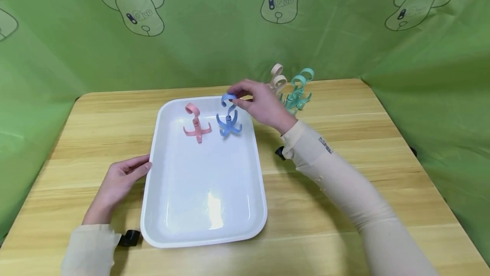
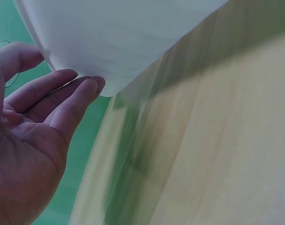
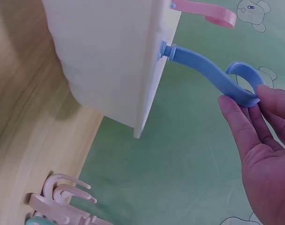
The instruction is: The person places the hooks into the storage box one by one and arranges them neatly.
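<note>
My right hand [image 1: 256, 99] pinches the curled top of a blue multi-prong hanging hook [image 1: 229, 127], whose prongs point down at the far right of the white tray [image 1: 203, 174]. The right wrist view shows thumb and fingertips at the curl of the blue hook [image 3: 203, 68]. A pink hook [image 1: 197, 128] of the same kind stands upright inside the tray, left of the blue one. At the tray's left rim is my left hand [image 1: 120, 180], thumb at the edge and fingertips against the outer wall [image 2: 95, 42].
Beside the tray's far right corner, behind my right hand, stand beige hooks [image 1: 278, 81] and green hooks [image 1: 297, 93]. The wooden table [image 1: 329, 216] ends at a green curtain [image 1: 214, 46] printed with bear heads. Black wrist-worn pieces show near both cuffs.
</note>
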`<state>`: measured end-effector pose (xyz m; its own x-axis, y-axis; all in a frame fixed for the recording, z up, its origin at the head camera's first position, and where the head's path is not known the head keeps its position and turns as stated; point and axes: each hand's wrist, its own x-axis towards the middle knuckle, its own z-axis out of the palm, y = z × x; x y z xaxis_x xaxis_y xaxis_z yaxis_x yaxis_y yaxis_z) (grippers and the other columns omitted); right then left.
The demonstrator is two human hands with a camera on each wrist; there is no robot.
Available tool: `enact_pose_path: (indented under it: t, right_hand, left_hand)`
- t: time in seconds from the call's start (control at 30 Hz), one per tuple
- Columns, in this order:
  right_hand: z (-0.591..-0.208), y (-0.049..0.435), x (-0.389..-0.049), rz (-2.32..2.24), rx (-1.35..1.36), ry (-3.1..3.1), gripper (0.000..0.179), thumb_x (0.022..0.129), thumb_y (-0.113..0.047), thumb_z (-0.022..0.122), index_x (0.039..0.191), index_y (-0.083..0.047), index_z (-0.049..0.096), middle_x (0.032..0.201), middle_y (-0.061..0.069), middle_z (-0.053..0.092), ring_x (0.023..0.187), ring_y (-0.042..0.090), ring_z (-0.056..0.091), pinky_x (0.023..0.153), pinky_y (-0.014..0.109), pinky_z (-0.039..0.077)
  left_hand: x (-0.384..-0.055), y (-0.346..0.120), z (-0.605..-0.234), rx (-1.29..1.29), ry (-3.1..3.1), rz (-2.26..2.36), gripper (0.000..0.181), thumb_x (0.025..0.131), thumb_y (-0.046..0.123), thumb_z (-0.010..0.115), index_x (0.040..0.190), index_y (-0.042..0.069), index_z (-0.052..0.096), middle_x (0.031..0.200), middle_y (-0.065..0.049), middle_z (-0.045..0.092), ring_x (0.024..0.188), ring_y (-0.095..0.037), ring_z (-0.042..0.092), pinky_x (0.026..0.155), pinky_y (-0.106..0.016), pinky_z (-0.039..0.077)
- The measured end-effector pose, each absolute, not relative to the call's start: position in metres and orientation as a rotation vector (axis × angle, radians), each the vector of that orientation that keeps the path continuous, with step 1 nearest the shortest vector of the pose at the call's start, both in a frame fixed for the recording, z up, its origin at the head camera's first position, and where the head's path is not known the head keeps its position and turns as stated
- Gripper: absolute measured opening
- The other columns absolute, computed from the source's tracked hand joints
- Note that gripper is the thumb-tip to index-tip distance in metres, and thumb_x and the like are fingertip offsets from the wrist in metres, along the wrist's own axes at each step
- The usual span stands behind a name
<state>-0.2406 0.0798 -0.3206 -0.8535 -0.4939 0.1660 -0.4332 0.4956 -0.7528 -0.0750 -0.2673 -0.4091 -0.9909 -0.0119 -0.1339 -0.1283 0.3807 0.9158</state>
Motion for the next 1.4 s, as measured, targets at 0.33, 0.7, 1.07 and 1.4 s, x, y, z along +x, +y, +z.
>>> enact_pose_path:
  t: [0.33, 0.7, 1.07, 1.4]
  right_hand:
    - [-0.334, 0.082, -0.246, -1.336, -0.884, 2.640, 0.023, 0.093, -0.002, 0.067, 0.116, -0.003, 0.067, 0.111, 0.004, 0.065, 0.102, 0.017, 0.060, 0.093, 0.032, 0.049]
    - [-0.344, 0.086, -0.244, -1.372, -0.895, 2.560, 0.025, 0.092, -0.001, 0.067, 0.117, 0.001, 0.065, 0.111, 0.006, 0.065, 0.104, 0.018, 0.060, 0.091, 0.028, 0.050]
    - [-0.343, 0.095, -0.250, -1.412, -0.892, 2.471, 0.042, 0.091, -0.011, 0.073, 0.127, 0.003, 0.058, 0.118, 0.008, 0.062, 0.112, 0.021, 0.057, 0.099, 0.036, 0.046]
    - [-0.340, 0.107, -0.249, -1.407, -0.867, 2.569, 0.040, 0.093, -0.016, 0.070, 0.128, 0.001, 0.058, 0.118, 0.007, 0.059, 0.114, 0.023, 0.056, 0.100, 0.033, 0.045]
  left_hand:
    - [-0.076, -0.266, -0.409, -0.145, 2.507, 1.698, 0.048, 0.099, 0.029, 0.062, 0.133, -0.004, 0.057, 0.128, -0.020, 0.060, 0.103, 0.002, 0.058, 0.086, -0.016, 0.047]
    - [-0.073, -0.266, -0.415, -0.100, 2.517, 1.712, 0.048, 0.099, 0.028, 0.063, 0.131, -0.007, 0.058, 0.125, -0.018, 0.062, 0.103, 0.001, 0.060, 0.085, -0.017, 0.049]
    - [-0.073, -0.267, -0.412, -0.111, 2.531, 1.673, 0.049, 0.099, 0.031, 0.062, 0.130, -0.007, 0.058, 0.124, -0.019, 0.062, 0.104, 0.002, 0.058, 0.085, -0.016, 0.048]
    - [-0.075, -0.267, -0.410, -0.112, 2.516, 1.708, 0.044, 0.098, 0.023, 0.063, 0.130, -0.008, 0.058, 0.124, -0.024, 0.061, 0.099, 0.002, 0.061, 0.083, -0.017, 0.050]
